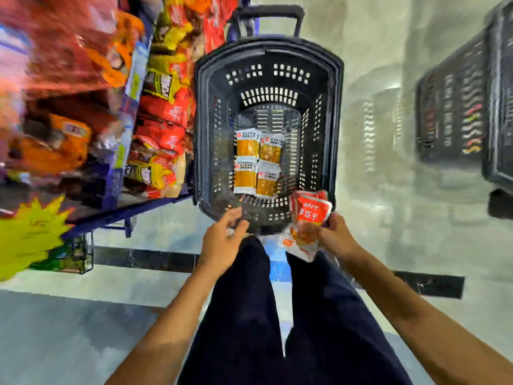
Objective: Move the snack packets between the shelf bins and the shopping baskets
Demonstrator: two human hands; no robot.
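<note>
**Four packets in basket, red bundle in right hand**

Basket (pixel 200 134): dark hard plastic, slotted grid walls, rounded rim, upright pull handle at the far end. On its floor lie four flat glossy packets (pixel 256 165) with yellow-orange fill and white tops, in a two-by-two block, edges touching.

Right hand (pixel 337 234): fingers wrapped around a bundle of crinkly red packets (pixel 311 215) at the basket's near right corner. At least two; exact count hidden by overlap.

Left hand (pixel 222 240): at the near rim, fingers loosely curled. Blur hides whether it pinches anything.

Shelf bins (pixel 163 112) on the left are packed with red and yellow bags. A second dark basket (pixel 449 112) is on the right, well apart.
</note>
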